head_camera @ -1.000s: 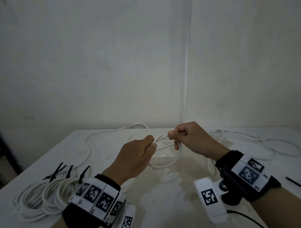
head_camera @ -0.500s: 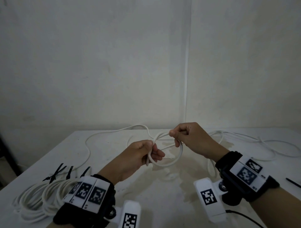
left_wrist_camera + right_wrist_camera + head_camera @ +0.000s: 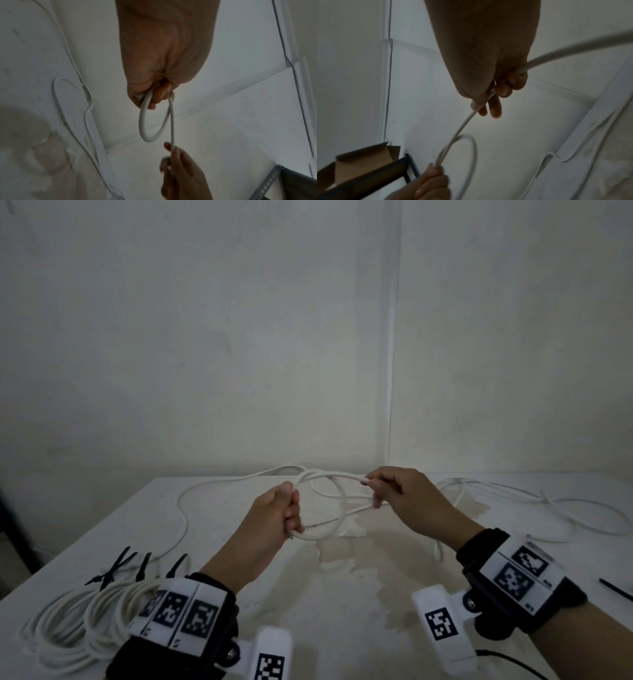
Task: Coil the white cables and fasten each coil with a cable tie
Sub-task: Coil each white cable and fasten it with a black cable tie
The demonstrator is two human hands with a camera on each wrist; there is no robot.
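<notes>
A white cable (image 3: 337, 498) forms one small loop in the air above the white table (image 3: 342, 594). My left hand (image 3: 289, 508) grips the loop at its left side, fingers curled round it; in the left wrist view the loop (image 3: 145, 129) hangs from that fist (image 3: 154, 97). My right hand (image 3: 380, 487) pinches the cable just right of the loop, and the strand (image 3: 465, 121) runs through its fingers (image 3: 494, 108). The rest of the cable trails over the table to the right (image 3: 565, 505) and to the far left (image 3: 185, 508).
Several finished white coils (image 3: 78, 621) with black cable ties (image 3: 120, 566) lie at the table's near left corner. One loose black tie (image 3: 616, 589) lies at the right edge. A stained patch (image 3: 370, 546) marks the table middle. A dark frame with a cardboard box (image 3: 359, 166) stands beside the table.
My hands have drawn apart, the left toward me and the right to the right. The left hand has closed fully round the loop, and cable has slid through the right fingers.
</notes>
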